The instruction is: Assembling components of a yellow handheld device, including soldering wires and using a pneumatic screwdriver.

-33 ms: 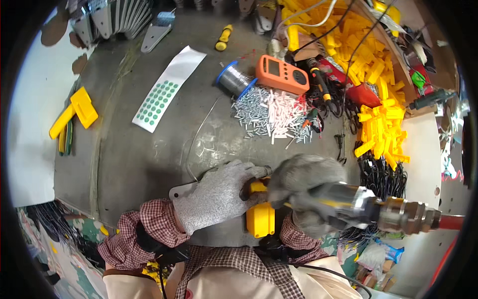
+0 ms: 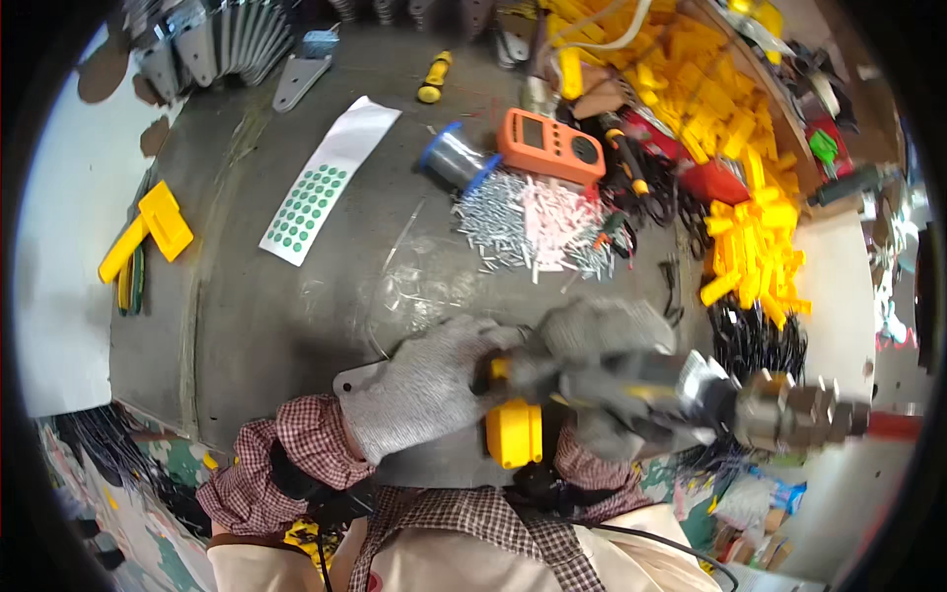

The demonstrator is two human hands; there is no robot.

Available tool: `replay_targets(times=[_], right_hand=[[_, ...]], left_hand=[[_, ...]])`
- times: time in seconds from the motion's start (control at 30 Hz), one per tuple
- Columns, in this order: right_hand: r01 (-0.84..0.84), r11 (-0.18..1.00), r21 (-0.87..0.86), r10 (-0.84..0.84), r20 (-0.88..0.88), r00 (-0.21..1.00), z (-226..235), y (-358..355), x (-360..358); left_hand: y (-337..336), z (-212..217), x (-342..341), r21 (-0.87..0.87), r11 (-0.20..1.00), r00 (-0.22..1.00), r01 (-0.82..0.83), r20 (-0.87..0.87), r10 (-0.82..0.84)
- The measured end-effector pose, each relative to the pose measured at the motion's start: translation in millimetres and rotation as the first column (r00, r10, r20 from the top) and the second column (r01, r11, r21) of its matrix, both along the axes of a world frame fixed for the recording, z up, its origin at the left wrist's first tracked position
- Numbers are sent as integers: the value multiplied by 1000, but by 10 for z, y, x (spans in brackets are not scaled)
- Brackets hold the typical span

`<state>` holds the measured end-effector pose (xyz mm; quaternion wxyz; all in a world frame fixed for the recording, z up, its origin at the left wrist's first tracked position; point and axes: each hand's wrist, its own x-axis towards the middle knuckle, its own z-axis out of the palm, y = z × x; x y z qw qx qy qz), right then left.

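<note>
My left hand (image 2: 434, 385), in a grey glove with dark fingertips, is closed around a yellow plastic piece (image 2: 515, 434) at the near edge of the table. Under that palm lies a grey metal plate (image 2: 357, 379), whose rounded end with a hole sticks out on the left. My right hand (image 2: 612, 340), also gloved and blurred by motion, grips an air-powered driver (image 2: 681, 387) lying sideways. Its nose reaches the left fingers and the yellow piece, but blur and fingers hide whether they touch. A red hose (image 2: 893, 425) joins its metal fitting at the right.
Beyond my hands lie a pile of small metal pins (image 2: 493, 222), a solder wire spool (image 2: 460, 158) and an orange meter (image 2: 550, 146). A sheet of green stickers (image 2: 311, 207) lies left. Yellow parts (image 2: 755, 247) heap up at right; metal brackets (image 2: 232, 44) stand far left.
The driver's nose has moved left, up to the yellow piece and my left fingers. My left hand keeps its hold, and the whole view has shifted slightly.
</note>
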<state>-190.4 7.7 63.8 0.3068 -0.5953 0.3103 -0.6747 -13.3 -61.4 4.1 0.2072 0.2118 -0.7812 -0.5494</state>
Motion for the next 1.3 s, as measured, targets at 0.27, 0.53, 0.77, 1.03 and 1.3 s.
replay_targets(times=[0.27, 0.53, 0.77, 1.03, 1.3], right_hand=[[348, 651, 675, -654, 265, 709, 51, 722, -690], [953, 135, -272, -241, -942, -235, -564, 1417, -2364], [896, 439, -63, -357, -928, 109, -324, 183, -2376], [166, 963, 211, -94, -314, 945, 361, 240, -979], [716, 639, 280, -100, -894, 437, -635, 23, -1660]], left_hand=[[22, -274, 68, -16, 999, 999, -35, 23, 35], [668, 129, -97, -531, 847, 970, -25, 191, 148], [513, 378, -1133, -472, 759, 807, 449, 578, -119], [125, 176, 66, 666, 623, 909, -410, 243, 339], [429, 317, -523, -273, 953, 950, 134, 310, -44]])
